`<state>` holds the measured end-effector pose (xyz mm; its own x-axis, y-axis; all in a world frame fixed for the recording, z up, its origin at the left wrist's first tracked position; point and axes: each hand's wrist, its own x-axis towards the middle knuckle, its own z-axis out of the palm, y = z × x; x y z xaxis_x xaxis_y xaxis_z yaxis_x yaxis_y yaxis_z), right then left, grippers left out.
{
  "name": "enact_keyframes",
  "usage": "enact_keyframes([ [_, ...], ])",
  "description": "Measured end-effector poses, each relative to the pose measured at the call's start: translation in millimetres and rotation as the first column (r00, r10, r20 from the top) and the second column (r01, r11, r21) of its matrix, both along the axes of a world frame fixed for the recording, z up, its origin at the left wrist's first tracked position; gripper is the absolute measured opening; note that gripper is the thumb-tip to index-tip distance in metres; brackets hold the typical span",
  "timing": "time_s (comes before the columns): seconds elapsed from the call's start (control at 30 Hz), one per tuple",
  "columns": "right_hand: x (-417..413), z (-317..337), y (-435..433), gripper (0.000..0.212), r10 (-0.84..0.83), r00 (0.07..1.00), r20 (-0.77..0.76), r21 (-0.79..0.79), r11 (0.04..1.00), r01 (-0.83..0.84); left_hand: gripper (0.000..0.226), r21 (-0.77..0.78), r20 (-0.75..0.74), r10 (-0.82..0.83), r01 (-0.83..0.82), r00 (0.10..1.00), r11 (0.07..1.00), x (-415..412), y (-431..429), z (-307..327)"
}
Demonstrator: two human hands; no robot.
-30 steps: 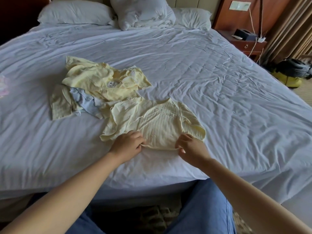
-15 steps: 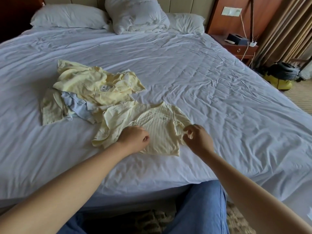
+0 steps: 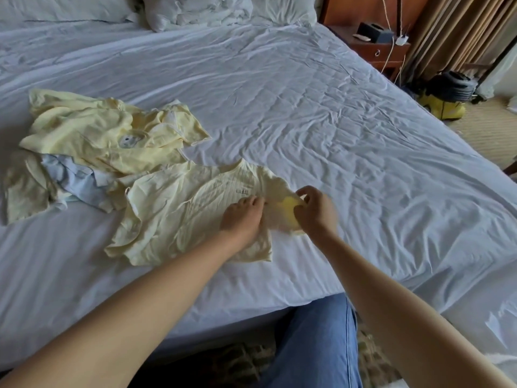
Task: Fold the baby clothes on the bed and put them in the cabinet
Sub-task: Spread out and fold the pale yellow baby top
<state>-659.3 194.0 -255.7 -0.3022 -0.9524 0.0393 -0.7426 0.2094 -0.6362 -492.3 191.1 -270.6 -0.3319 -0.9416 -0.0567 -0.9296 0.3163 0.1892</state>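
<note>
Wide white bed (image 3: 321, 113) fills the view, sheet creased all over. On its left side sits the pile of baby clothes (image 3: 92, 138), pale yellow pieces over a blue one, unfolded. Just in front of the pile and touching its near edge lies the ribbed yellow top (image 3: 179, 217), spread flat near the bed's front edge, neckline pointing away from the person.

Both bare forearms reach in from the bottom corners and converge on the right side of that top. The two hands are close together, nearly touching, with only a strip of fabric between them.

Left hand (image 3: 242, 219) lies palm down on the body of the top, its fingertips (image 3: 258, 201) at the base of the sleeve. Whether they pinch a fold or only press it is blurred, so no call there.

Right hand (image 3: 317, 212) has its fingers and thumb curled, pinching the right sleeve (image 3: 288, 210). The sleeve is lifted off the sheet and turned inward toward the chest, bunched between thumb and fingers.
</note>
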Motion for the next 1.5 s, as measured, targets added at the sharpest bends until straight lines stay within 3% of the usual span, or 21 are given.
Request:
enact_keyframes([
  [0.07, -12.2, 10.2, -8.2, 0.034, 0.029, 0.975, -0.219, -0.221, 0.972, -0.079, 0.032, -0.041, 0.02, 0.026, -0.025, 0.999, 0.999, -2.5, -4.1, 2.6],
  [0.13, -29.8, 11.5, -16.6, 0.033, 0.067, 0.866, -0.495, -0.326, 0.91, -0.257, 0.035, -0.007, 0.008, 0.033, -0.033, 0.999, 0.999, -5.0, -7.9, 5.3],
  [0.2, -44.6, 6.1, -21.6, 0.032, 0.113, 0.727, -0.677, -0.271, 0.88, -0.39, 0.046, 0.023, 0.004, 0.033, -0.034, 0.999, 0.999, -7.6, -11.2, 5.0],
  [0.27, -49.6, -0.7, -18.7, 0.03, 0.233, 0.605, -0.761, -0.064, 0.902, -0.427, 0.044, 0.005, 0.004, 0.043, -0.044, 0.999, 0.999, -9.9, -14.4, 0.3],
  [0.33, -47.6, -6.4, -12.1, 0.024, 0.361, 0.578, -0.732, 0.171, 0.918, -0.357, 0.043, -0.007, -0.006, 0.052, -0.052, 0.999, 0.999, -9.5, -18.2, -5.7],
  [0.4, -41.3, -5.8, -9.5, 0.022, 0.393, 0.652, -0.649, 0.27, 0.919, -0.286, 0.048, -0.003, -0.007, 0.041, -0.041, 0.999, 0.999, -5.8, -20.3, -9.5],
  [0.5, -23.2, 1.8, -14.5, 0.025, 0.341, 0.718, -0.607, 0.172, 0.938, -0.3, 0.055, 0.013, -0.107, 0.006, -0.004, 0.994, 1.0, 4.2, -20.6, -8.3],
  [0.6, 1.9, 4.3, -26.7, 0.019, 0.35, 0.789, -0.506, 0.087, 0.93, -0.357, 0.048, -0.041, -0.246, -0.014, 0.004, 0.969, 0.999, 15.6, -21.5, -8.0],
  [0.7, 28.9, 6.4, -46.6, 0.032, 0.411, 0.875, -0.256, 0.064, 0.91, -0.409, 0.04, -0.164, -0.179, -0.021, -0.009, 0.984, 0.986, 28.1, -29.8, -11.1],
  [0.77, 45.0, 6.2, -62.3, 0.044, 0.452, 0.87, -0.195, 0.066, 0.892, -0.448, 0.041, -0.177, -0.112, 0.008, -0.028, 0.994, 0.984, 38.6, -37.4, -14.1],
  [0.9, 69.7, -5.6, -89.4, 0.062, 0.563, 0.798, -0.215, 0.13, 0.826, -0.548, 0.056, -0.163, 0.025, 0.073, -0.068, 0.997, 0.984, 63.2, -44.9, -34.3],
  [1.03, 82.6, -35.4, -104.9, 0.054, 0.601, 0.756, -0.258, 0.222, 0.799, -0.559, 0.069, -0.145, 0.07, 0.074, -0.063, 0.995, 0.987, 69.7, -44.8, -50.2],
  [1.17, 80.2, -57.2, -111.9, 0.06, 0.575, 0.729, -0.371, 0.266, 0.818, -0.51, 0.076, -0.156, 0.014, 0.085, -0.082, 0.996, 0.984, 69.0, -45.2, -53.4],
  [1.3, 79.8, -55.4, -118.8, 0.06, 0.578, 0.722, -0.38, 0.293, 0.816, -0.499, 0.077, -0.16, -0.032, 0.117, -0.12, 0.993, 0.98, 69.8, -44.9, -51.6],
  [1.43, 84.7, -40.3, -121.2, 0.061, 0.594, 0.724, -0.351, 0.375, 0.798, -0.473, 0.068, -0.163, -0.124, 0.042, -0.062, 0.991, 0.985, 84.9, -32.0, -43.8],
  [1.5, 93.5, -31.7, -115.9, 0.057, 0.564, 0.721, -0.403, 0.299, 0.826, -0.478, 0.052, -0.211, -0.235, -0.006, -0.045, 0.972, 0.976, 105.6, -17.7, -38.7],
])
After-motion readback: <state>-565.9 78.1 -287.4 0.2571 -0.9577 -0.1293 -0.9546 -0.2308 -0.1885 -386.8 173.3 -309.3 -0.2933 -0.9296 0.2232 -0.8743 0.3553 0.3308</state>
